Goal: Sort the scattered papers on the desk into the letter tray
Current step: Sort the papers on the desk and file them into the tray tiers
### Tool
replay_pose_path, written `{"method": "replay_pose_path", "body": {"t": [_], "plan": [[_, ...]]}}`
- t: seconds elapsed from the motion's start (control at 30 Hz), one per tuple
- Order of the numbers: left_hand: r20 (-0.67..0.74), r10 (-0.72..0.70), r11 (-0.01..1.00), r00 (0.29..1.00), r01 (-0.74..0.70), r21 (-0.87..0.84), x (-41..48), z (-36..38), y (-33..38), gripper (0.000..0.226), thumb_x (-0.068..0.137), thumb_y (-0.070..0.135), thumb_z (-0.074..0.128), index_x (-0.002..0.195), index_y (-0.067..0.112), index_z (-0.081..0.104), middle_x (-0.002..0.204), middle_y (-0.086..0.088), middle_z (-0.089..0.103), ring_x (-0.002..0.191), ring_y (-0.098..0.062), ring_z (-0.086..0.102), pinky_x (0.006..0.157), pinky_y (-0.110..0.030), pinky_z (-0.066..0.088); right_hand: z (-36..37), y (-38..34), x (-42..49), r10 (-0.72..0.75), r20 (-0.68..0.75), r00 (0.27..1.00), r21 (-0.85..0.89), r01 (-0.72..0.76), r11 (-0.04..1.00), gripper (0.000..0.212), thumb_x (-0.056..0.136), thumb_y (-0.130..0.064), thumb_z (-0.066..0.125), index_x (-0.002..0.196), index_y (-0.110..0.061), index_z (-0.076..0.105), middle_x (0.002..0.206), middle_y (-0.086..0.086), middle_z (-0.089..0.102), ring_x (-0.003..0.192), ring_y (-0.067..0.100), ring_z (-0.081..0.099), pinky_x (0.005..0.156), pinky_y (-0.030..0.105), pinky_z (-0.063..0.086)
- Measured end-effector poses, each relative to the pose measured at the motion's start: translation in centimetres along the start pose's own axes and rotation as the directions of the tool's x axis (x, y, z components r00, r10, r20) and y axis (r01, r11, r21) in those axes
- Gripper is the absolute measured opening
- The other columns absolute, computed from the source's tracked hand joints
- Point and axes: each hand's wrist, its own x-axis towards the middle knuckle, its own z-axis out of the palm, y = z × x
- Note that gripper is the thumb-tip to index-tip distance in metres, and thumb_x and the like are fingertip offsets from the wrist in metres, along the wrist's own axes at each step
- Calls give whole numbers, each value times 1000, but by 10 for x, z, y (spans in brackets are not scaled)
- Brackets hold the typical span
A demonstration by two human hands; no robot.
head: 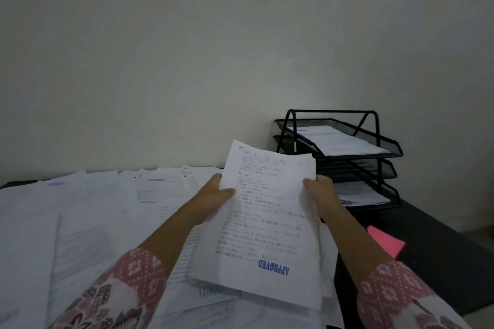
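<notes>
Left hand [213, 195], right hand [319, 193] pinch opposite edges of APPROVED-stamped sheaf [267, 222], keeping it flat, aimed at three-tier mesh letter tray [385, 145] just beyond.

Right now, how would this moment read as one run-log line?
left hand: grips paper stack | right hand: grips paper stack | paper stack: stamped APPROVED, above desk | letter tray: right, holds papers

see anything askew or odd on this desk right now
Yes. The stack held in the left hand and right hand is upside down to the viewer. Its blue APPROVED stamp reads inverted, and its sheets are fanned unevenly. Across the desk, loose papers overlap at odd angles, outside the letter tray.
</notes>
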Motion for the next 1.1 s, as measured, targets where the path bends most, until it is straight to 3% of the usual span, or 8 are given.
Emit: {"method": "replay_pose_path", "body": {"t": [0.23, 0.33, 0.43, 0.5, 0.6, 0.73, 0.9, 1.1], "plan": [[150, -60, 997, 987, 65, -31, 3, 40, 6, 46, 94, 26, 56, 134, 16, 35, 121, -1, 50, 104, -19, 55, 87, -35, 48, -44, 10, 7, 153, -79, 985, 78, -147, 986, 24, 96, -5, 42, 116, 4, 52, 111, 10, 52, 89, 22, 53, 66, 16, 42], [268, -74, 991, 961, 102, -92, 5, 49, 9, 44, 92, 21, 60, 131, 15, 41, 117, -2, 57, 102, -19, 59, 89, -36, 52, -68, 13, 9, 22, -102, 995, -391, -60, 918, 38, 98, -13, 41, 135, -3, 38, 138, 9, 46, 127, 21, 45, 91, 11, 35], [421, -80, 973, 904, 163, -165, 5, 54, 15, 35, 91, 13, 58, 123, 17, 45, 109, 1, 61, 96, -15, 62, 78, -26, 55, -82, 16, 24, 129, -209, 969, -40, -140, 989, 37, 97, -11, 44, 129, 7, 48, 131, 24, 52, 120, 34, 51, 44, 6, 40], [478, -76, 969, 875, 178, -172, 5, 59, 19, 29, 92, 9, 57, 117, 18, 47, 107, 3, 62, 93, -12, 63, 72, -21, 55, -94, 15, 29, 139, -249, 959, -79, -163, 983, 35, 96, -11, 46, 125, 8, 52, 127, 26, 54, 117, 37, 53, 50, 17, 43], [437, -61, 984, 897, 128, -126, 8, 70, 26, 31, 93, 6, 55, 120, 17, 45, 110, 4, 58, 94, -10, 59, 75, -18, 54, -109, 14, 31, 135, -258, 957, -47, -152, 987, 35, 94, -10, 48, 123, 10, 53, 126, 28, 55, 117, 40, 53, 86, 40, 49], [362, -32, 993, 932, 73, -98, 14, 88, 39, 31, 94, 5, 53, 122, 15, 43, 115, -1, 54, 102, -16, 55, 77, -19, 50, -127, 16, 27, 188, -219, 957, 73, -176, 982, 35, 92, -3, 51, 123, 13, 51, 128, 29, 52, 98, 33, 55, 100, 44, 41], [300, -53, 972, 952, 118, -203, 24, 121, 57, 31, 93, 2, 50, 122, 12, 44, 116, -7, 51, 84, -15, 55, 48, -19, 52, -149, 21, 17, 245, -164, 955, 98, -231, 968, 25, 93, -7, 52, 113, 8, 56, 81, 15, 55, 68, 26, 51, 68, 38, 45], [228, -145, 934, 963, 209, -289, 46, 161, 75, 33, 90, -2, 50, 122, 4, 47, 120, -17, 52, 82, -20, 55, 42, -18, 49, -168, 23, 15, 259, -164, 952, 83, -249, 965, 28, 92, -11, 54, 112, 9, 53, 85, 19, 53, 68, 26, 47, 58, 33, 41]]}}
